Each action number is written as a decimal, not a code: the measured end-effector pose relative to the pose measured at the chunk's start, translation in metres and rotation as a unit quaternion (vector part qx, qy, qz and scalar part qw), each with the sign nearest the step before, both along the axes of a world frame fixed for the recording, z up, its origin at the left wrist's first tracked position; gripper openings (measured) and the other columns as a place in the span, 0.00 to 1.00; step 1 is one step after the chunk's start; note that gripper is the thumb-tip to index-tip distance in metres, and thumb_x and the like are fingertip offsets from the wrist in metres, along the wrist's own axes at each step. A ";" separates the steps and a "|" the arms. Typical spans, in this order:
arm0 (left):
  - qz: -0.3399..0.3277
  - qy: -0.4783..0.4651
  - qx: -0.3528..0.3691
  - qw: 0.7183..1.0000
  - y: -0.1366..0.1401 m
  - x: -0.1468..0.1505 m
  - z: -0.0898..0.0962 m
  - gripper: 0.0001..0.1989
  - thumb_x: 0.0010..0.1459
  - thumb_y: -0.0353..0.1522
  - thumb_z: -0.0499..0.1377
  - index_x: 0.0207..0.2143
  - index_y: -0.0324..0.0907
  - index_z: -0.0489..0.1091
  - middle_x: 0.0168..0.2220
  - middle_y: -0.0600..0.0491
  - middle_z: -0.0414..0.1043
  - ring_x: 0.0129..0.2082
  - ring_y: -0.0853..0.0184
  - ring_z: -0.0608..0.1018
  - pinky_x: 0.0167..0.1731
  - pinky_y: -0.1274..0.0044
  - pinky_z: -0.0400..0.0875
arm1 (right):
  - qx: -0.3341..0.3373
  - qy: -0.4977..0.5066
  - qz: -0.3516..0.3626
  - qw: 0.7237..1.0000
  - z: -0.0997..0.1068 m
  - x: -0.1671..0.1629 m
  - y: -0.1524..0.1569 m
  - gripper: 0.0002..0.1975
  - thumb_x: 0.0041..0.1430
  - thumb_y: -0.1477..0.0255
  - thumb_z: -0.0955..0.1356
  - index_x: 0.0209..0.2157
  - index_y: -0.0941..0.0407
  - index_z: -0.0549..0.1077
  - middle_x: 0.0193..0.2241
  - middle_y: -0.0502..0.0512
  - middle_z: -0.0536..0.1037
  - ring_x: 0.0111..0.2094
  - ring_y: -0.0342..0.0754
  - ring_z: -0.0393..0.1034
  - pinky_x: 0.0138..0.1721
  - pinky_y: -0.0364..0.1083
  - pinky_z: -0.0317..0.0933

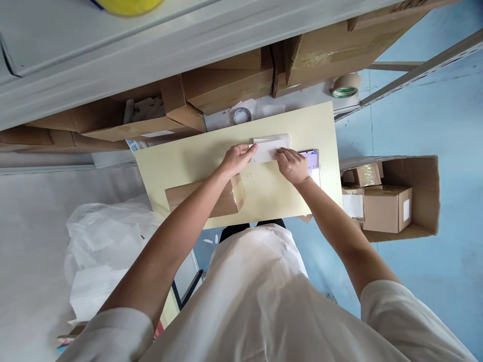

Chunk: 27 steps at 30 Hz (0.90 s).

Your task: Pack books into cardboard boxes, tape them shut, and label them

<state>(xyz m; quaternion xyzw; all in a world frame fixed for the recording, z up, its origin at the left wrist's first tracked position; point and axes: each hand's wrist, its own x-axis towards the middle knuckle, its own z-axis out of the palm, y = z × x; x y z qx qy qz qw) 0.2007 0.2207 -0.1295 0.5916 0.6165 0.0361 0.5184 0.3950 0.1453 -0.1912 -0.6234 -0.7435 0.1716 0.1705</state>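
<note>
A small stack of white paper slips (pixel 270 142) lies near the far side of the pale yellow table (pixel 181 156). My left hand (pixel 238 160) grips the left end of the top slip, thumb on its face. At the slip's lower right corner, my right hand (pixel 291 165) is closed in a pinch with the fingers curled. Just right of that hand is a phone (pixel 311 160) with a lit screen, partly hidden by the wrist. A closed brown cardboard box (pixel 230 200) rests on the near left of the table, partly covered by my left forearm.
Behind the table, a roll of tape (pixel 242 115) and a wider brown tape roll (pixel 345 85) lie by open cartons (pixel 226 85) beneath a grey shelf edge (pixel 151 60). To the right, a large open carton (pixel 424 196) holds several small boxes. Clear plastic bags (pixel 105 236) sit left.
</note>
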 end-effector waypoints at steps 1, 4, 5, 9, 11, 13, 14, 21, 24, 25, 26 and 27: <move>0.032 -0.024 -0.008 0.999 0.002 0.002 -0.001 0.25 0.58 0.42 0.56 0.53 0.37 0.63 0.43 0.44 0.74 0.37 0.64 0.78 0.40 0.72 0.70 | 0.018 0.022 0.001 1.000 0.003 -0.002 0.000 0.16 0.65 0.76 0.55 0.39 0.57 0.73 0.44 0.60 0.77 0.51 0.51 0.68 0.50 0.52 0.62; 0.046 -0.033 0.053 0.997 0.009 0.001 0.005 0.26 0.52 0.32 0.61 0.54 0.38 0.62 0.43 0.46 0.74 0.37 0.65 0.77 0.40 0.73 0.70 | 0.062 0.101 0.010 0.993 0.018 -0.003 0.003 0.14 0.64 0.66 0.60 0.44 0.55 0.71 0.50 0.61 0.73 0.55 0.55 0.63 0.54 0.57 0.59; 0.021 -0.024 0.088 0.996 0.012 -0.003 0.010 0.24 0.52 0.30 0.60 0.52 0.39 0.64 0.42 0.47 0.74 0.38 0.65 0.77 0.41 0.73 0.70 | 0.068 0.132 0.004 0.989 0.024 -0.002 0.006 0.17 0.62 0.62 0.62 0.48 0.55 0.70 0.54 0.62 0.70 0.58 0.57 0.60 0.55 0.59 0.57; -0.101 0.033 0.177 0.978 0.026 -0.025 0.044 0.15 0.54 0.29 0.56 0.46 0.42 0.69 0.41 0.50 0.74 0.40 0.63 0.75 0.44 0.72 0.68 | 0.010 0.283 -0.004 0.959 0.042 0.006 0.029 0.28 0.58 0.51 0.61 0.54 0.54 0.65 0.58 0.62 0.64 0.60 0.58 0.55 0.56 0.61 0.55; -0.135 0.078 0.197 0.968 0.031 -0.035 0.061 0.14 0.56 0.30 0.55 0.46 0.42 0.69 0.41 0.50 0.74 0.41 0.61 0.75 0.45 0.70 0.67 | -0.051 0.349 0.041 0.935 0.046 0.007 0.043 0.25 0.59 0.51 0.61 0.48 0.53 0.69 0.53 0.61 0.69 0.55 0.56 0.63 0.54 0.57 0.58; -0.151 0.130 0.228 0.953 0.034 -0.039 0.075 0.15 0.57 0.31 0.54 0.47 0.42 0.68 0.44 0.48 0.73 0.46 0.58 0.73 0.48 0.67 0.64 | -0.095 0.385 0.076 0.915 0.048 0.003 0.055 0.22 0.58 0.52 0.63 0.41 0.54 0.73 0.47 0.60 0.74 0.49 0.53 0.68 0.50 0.55 0.61; -0.158 0.152 0.251 0.943 0.034 -0.038 0.080 0.16 0.57 0.32 0.54 0.48 0.42 0.68 0.47 0.46 0.71 0.49 0.55 0.71 0.50 0.65 0.62 | -0.106 0.394 0.086 0.909 0.049 0.000 0.059 0.21 0.57 0.52 0.63 0.39 0.55 0.73 0.44 0.60 0.75 0.46 0.52 0.69 0.49 0.54 0.62; -0.304 0.115 0.301 0.896 0.023 -0.003 0.072 0.12 0.59 0.35 0.54 0.44 0.48 0.72 0.47 0.49 0.73 0.55 0.54 0.65 0.58 0.56 0.39 | -0.106 0.390 0.138 0.904 0.051 -0.014 0.064 0.19 0.56 0.54 0.66 0.36 0.56 0.73 0.36 0.56 0.77 0.38 0.50 0.70 0.42 0.50 0.62; -0.317 0.109 0.270 0.902 0.024 0.003 0.059 0.13 0.62 0.34 0.50 0.35 0.47 0.75 0.36 0.52 0.77 0.46 0.58 0.72 0.57 0.56 0.38 | -0.109 0.375 0.145 0.909 0.046 -0.013 0.063 0.19 0.57 0.55 0.65 0.33 0.57 0.74 0.34 0.56 0.77 0.35 0.49 0.69 0.39 0.49 0.62; -0.315 0.111 0.261 0.906 0.025 0.003 0.056 0.13 0.62 0.34 0.50 0.33 0.46 0.75 0.34 0.52 0.77 0.45 0.59 0.72 0.57 0.56 0.39 | -0.110 0.373 0.150 0.909 0.045 -0.012 0.062 0.19 0.58 0.55 0.64 0.32 0.57 0.74 0.33 0.56 0.77 0.35 0.49 0.69 0.38 0.49 0.62; -0.312 0.112 0.251 0.909 0.026 0.002 0.053 0.13 0.61 0.33 0.50 0.32 0.46 0.75 0.33 0.52 0.77 0.44 0.59 0.73 0.56 0.57 0.40 | -0.109 0.369 0.152 0.910 0.044 -0.012 0.062 0.19 0.59 0.55 0.64 0.31 0.57 0.74 0.33 0.56 0.77 0.34 0.49 0.69 0.37 0.48 0.61; -0.307 0.113 0.240 0.914 0.027 0.002 0.051 0.13 0.61 0.33 0.50 0.31 0.45 0.75 0.33 0.52 0.76 0.43 0.60 0.73 0.56 0.58 0.41 | -0.107 0.362 0.150 0.914 0.043 -0.011 0.062 0.19 0.59 0.55 0.63 0.30 0.57 0.74 0.32 0.56 0.77 0.33 0.49 0.69 0.37 0.48 0.61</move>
